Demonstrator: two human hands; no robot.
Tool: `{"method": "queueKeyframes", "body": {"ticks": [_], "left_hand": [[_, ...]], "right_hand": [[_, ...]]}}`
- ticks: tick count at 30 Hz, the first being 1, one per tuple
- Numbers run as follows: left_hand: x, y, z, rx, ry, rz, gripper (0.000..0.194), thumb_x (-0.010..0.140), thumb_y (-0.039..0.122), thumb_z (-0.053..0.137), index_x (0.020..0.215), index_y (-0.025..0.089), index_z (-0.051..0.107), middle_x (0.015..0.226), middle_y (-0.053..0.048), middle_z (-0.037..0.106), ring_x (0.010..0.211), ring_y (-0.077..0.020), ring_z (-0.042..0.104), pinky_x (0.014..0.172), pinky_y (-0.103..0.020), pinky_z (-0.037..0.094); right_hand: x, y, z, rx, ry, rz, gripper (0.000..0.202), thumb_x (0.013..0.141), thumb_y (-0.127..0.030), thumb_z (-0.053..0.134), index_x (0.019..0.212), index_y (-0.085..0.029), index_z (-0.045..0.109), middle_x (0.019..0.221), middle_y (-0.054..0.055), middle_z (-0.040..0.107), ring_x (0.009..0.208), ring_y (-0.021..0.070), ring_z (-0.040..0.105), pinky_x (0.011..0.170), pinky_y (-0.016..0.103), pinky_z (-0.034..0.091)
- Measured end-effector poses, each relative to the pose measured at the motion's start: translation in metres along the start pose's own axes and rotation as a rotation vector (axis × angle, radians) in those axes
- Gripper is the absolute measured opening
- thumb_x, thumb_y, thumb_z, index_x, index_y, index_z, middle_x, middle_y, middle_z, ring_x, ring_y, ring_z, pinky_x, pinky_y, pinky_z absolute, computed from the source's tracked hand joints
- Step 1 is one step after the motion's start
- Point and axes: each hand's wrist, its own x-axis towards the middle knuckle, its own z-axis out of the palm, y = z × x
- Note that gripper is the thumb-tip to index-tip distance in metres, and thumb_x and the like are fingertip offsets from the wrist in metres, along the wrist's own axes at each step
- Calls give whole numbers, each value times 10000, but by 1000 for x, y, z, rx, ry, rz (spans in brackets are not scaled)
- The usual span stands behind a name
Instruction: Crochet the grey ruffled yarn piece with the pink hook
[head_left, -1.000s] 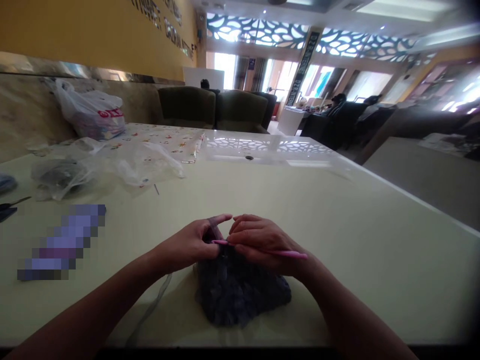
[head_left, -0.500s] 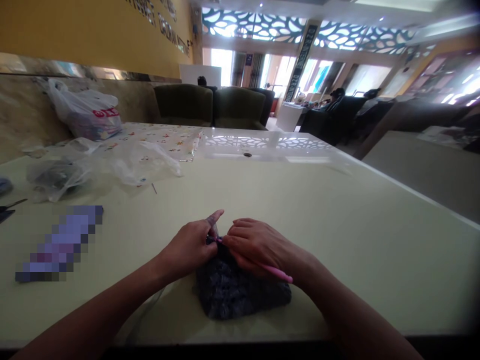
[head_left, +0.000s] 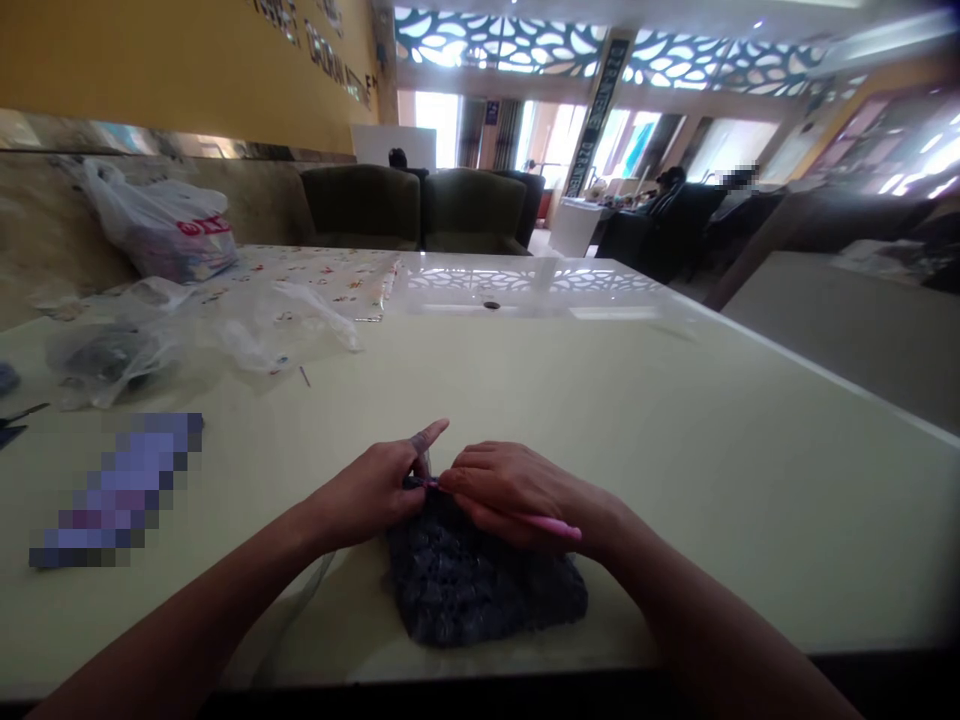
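A dark blue-grey textured piece of looped yarn work (head_left: 487, 590) is spread on the glossy pale cream table (head_left: 712, 440), directly below and between the two hands near the close edge. Its upper edge is pinched by the left hand (head_left: 379, 485) at the thumb, while the index finger is held out and a greyish strand is wrapped around it. A slim pink hook with a thicker handle (head_left: 553, 525) is gripped by the right hand (head_left: 517, 490), its fingers being curled over the shaft; the handle end is left jutting out towards the right wrist. The hook's narrow end is brought to the work's upper edge, just beside the left thumb; whether a loop is caught on it cannot be told. A thin grey ribbon-like strand (head_left: 304, 595) is laid on the table beneath the left forearm.

To the left, a long purple-blue object (head_left: 124, 490) is blurred by pixelation. Beyond it, dark material is enclosed in a crumpled clear plastic bag (head_left: 112, 360), and a small thin dark stick (head_left: 304, 376) is seen near a second, flattened translucent bag (head_left: 285, 325). A white plastic carrier bag with red lettering (head_left: 172, 215) is stood by the wall.
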Motion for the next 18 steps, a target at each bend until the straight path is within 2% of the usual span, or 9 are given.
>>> {"method": "queueKeyframes", "body": {"ticks": [4,6,7,9,10,11,13,15,18], "left_hand": [[4,-10,-1,-129,11,-8,121,792,236,581,835,179,678,1586,-61,347,1074,-253,635,931,-350,449],[7,-15,-2,-313,31,-41,191,786,265,647,929,157,713,1509,-105,466,1085,-265,618,932,-354,439],[8,-17,-3,-428,44,-64,304,779,279,684,1055,157,708,1412,-117,563,1065,-260,621,928,-356,437],[8,-19,-4,-660,75,-106,637,776,312,737,1373,199,544,1130,-79,708,974,-231,643,906,-361,442],[9,-20,-4,-754,98,-119,749,790,344,740,1463,222,436,1016,-52,729,929,-219,651,891,-361,448],[9,-20,-4,-822,130,-123,775,816,399,719,1494,225,387,962,-45,734,915,-218,654,884,-361,452],[9,-20,-3,-903,224,-104,683,880,531,603,1447,174,469,1012,-92,739,995,-244,648,921,-371,450],[9,-22,-2,-931,301,-71,674,905,623,490,1350,124,578,1148,-143,715,1125,-279,613,988,-385,431],[10,-27,-4,-855,357,-68,665,904,665,437,1290,160,633,1286,-126,666,1240,-307,557,1063,-433,389]], "right_hand": [[2,2,8,-94,26,67,202,997,-167,396,955,-155,593,834,39,612,723,152,515,683,277,389],[2,3,11,-91,80,100,203,1002,-191,385,1011,-157,585,871,47,631,727,151,538,665,270,389],[2,4,13,-83,121,117,206,1004,-204,378,1037,-160,577,889,50,639,720,148,549,646,262,387],[3,5,17,-76,239,144,221,1010,-229,362,1083,-166,561,909,52,651,700,140,567,614,250,386],[3,6,20,-76,310,148,229,1013,-238,356,1101,-167,555,906,50,655,690,137,575,604,247,390],[3,7,23,-77,373,147,237,1016,-244,352,1120,-167,550,899,48,658,685,135,583,601,245,399],[3,9,29,-81,468,146,252,1019,-245,354,1164,-162,542,869,41,656,685,135,597,605,245,419],[3,9,32,-81,516,152,270,1018,-244,367,1204,-154,541,838,36,649,669,132,596,603,244,435],[3,8,29,-24,560,166,284,1015,-241,381,1231,-160,547,857,42,664,682,130,611,633,243,473]]}}
